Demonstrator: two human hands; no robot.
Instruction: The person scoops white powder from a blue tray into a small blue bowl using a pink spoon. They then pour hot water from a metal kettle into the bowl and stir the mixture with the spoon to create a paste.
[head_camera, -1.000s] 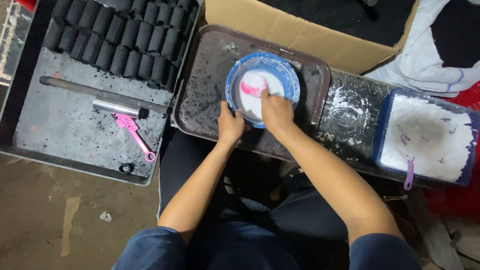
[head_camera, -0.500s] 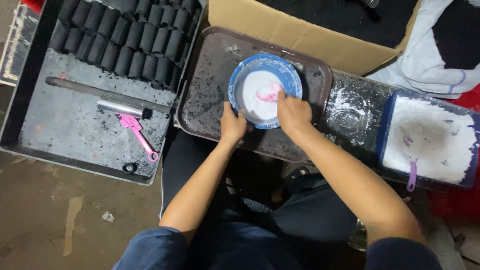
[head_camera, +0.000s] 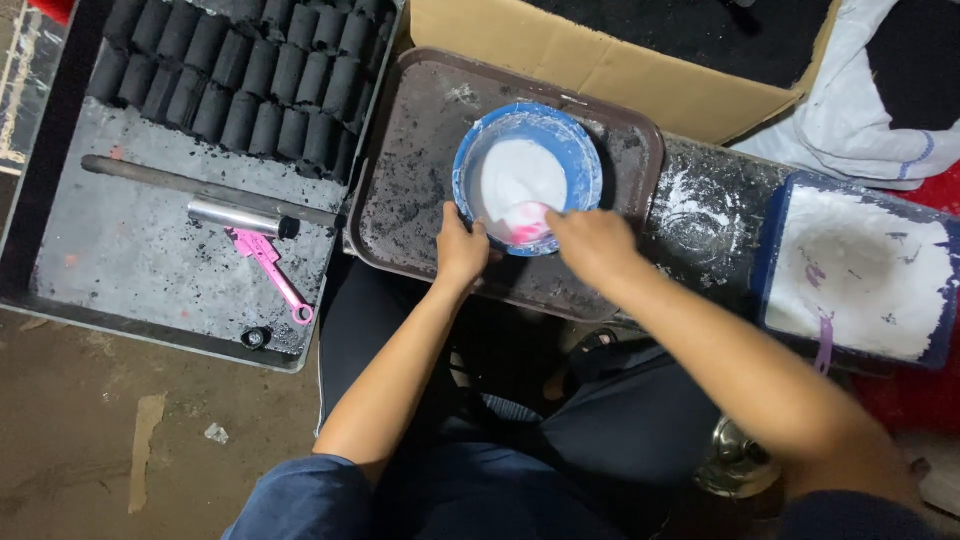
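A blue bowl (head_camera: 580, 150) holding white paste stands on a dirty brown tray (head_camera: 420, 150). My left hand (head_camera: 460, 248) grips the bowl's near rim. My right hand (head_camera: 592, 243) is closed on a pink utensil (head_camera: 528, 226) whose tip sits in the paste at the bowl's near side. The utensil's handle is hidden in my fingers.
A grey tray (head_camera: 130, 260) on the left carries rows of black cylindrical briquettes (head_camera: 250, 70), a metal tube (head_camera: 235, 216), a dark rod (head_camera: 180, 180) and a pink tool (head_camera: 270, 265). A blue tub (head_camera: 765, 260) of white powder sits at the right; a cardboard box (head_camera: 600, 60) lies behind.
My right hand swept the pink utensil from the bowl's middle toward its near edge and pulled back slightly. My left hand stayed on the rim.
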